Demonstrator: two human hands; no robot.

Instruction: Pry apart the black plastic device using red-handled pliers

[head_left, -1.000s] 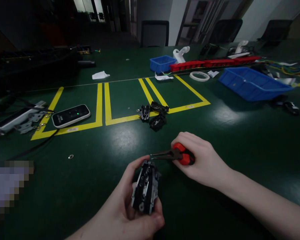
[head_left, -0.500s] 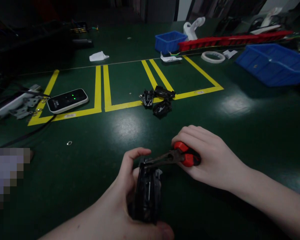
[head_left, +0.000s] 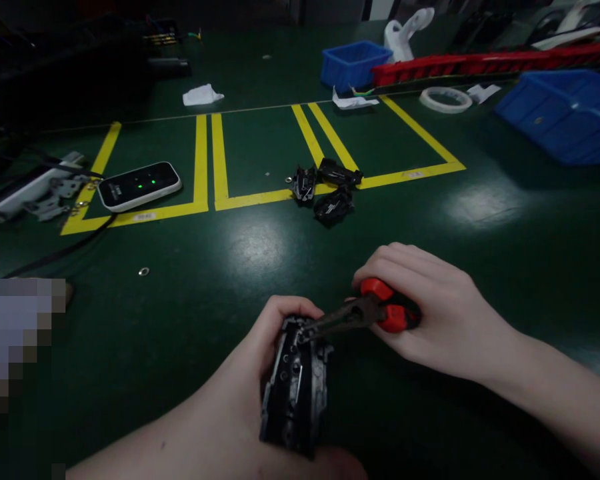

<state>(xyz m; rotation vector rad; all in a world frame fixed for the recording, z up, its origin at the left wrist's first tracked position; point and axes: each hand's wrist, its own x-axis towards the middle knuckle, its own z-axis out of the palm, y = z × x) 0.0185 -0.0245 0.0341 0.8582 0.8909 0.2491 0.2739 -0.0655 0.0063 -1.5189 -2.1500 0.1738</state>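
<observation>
My left hand (head_left: 250, 393) is wrapped round a black part (head_left: 295, 387) with metal edges and small holes, low in the middle of the view. In my right hand (head_left: 430, 307) are red-handled pliers (head_left: 391, 308), reaching in from the right. Their jaw tips touch the upper end of the black part, near my left index finger. Whether something small sits between the tips cannot be made out. Beyond my hands, several black pieces (head_left: 334, 203) lie in a group at the yellow tape line.
A white-edged black device (head_left: 140, 187) and metal brackets (head_left: 50, 200) lie left, with a small ring (head_left: 144, 272) nearer. Farther back are blue bins (head_left: 353, 63), a red strip (head_left: 455, 63), a tape roll (head_left: 446, 100) and white scraps (head_left: 203, 95).
The black part has turned so that its face with holes shows more. The plier jaws have come closer together and point more downward. The view has shifted slightly.
</observation>
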